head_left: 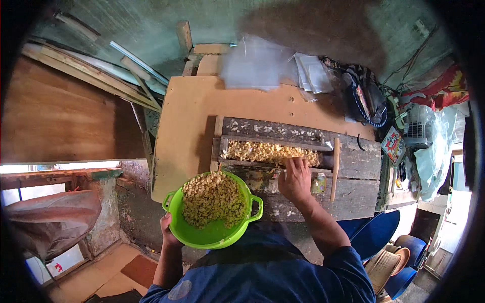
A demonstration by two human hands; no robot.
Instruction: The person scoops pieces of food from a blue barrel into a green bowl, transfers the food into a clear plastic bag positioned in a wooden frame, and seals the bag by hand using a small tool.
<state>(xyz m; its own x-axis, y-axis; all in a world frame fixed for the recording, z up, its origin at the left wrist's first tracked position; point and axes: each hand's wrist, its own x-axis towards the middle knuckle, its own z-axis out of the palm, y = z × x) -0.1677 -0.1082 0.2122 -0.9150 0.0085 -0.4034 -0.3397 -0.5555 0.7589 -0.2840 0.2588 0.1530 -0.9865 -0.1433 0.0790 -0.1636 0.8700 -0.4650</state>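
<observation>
My left hand (166, 224) grips the side of a green plastic basin (197, 237), which holds pale pieces (202, 184) and greenish-brown pieces (212, 207). My right hand (294, 179) has bent, slightly parted fingers, with the thumb apart, at the near edge of a long wooden trough (242, 162) filled with pale, chopped-looking pieces (262, 150). The trough is set into weathered grey boards (358, 166). A wooden rod (335, 171) lies crosswise at the trough's right end, and a small clear jar (319, 183) stands just right of my right hand.
The boards rest on a tan tabletop (187, 111), with plastic bags (252, 65) and a dark basket (366, 96) at the back. Timber lengths (91, 76) lean at left. Blue barrels (409, 250) stand low at right, beside hanging plastic (429, 151) and clutter.
</observation>
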